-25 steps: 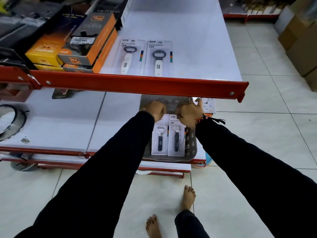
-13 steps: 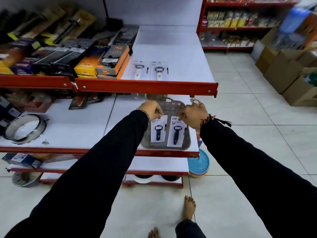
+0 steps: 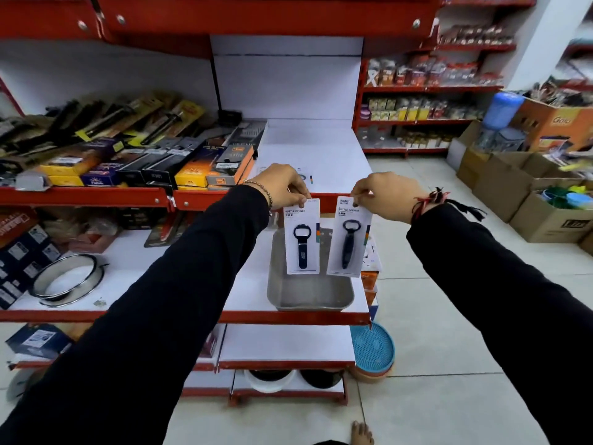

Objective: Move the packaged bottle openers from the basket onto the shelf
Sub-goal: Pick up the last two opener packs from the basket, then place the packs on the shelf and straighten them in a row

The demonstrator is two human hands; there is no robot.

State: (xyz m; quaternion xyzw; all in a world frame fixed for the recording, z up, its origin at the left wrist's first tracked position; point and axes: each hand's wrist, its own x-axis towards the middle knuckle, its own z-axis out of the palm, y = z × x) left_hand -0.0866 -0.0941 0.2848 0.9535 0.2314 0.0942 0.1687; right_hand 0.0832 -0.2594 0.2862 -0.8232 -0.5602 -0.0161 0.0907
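Hanging above the grey plastic basket [image 3: 309,293], two carded dark-blue bottle openers: left hand [image 3: 282,186] pinches one [image 3: 302,240], right hand [image 3: 388,195] the other [image 3: 349,242].

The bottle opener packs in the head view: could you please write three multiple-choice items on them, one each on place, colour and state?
1. Where is the grey basket?
A. on the floor
B. on the white shelf below the packs
C. on the top shelf

2. What colour are the two held openers?
A. dark
B. white
C. red

3. How is each pack held?
A. flat on a palm
B. pinched at its top edge
C. tucked under an arm

Key: B, it sits near the shelf's front edge; A, both look navy-black; B, the left hand grips the left pack and the right hand the right pack there.
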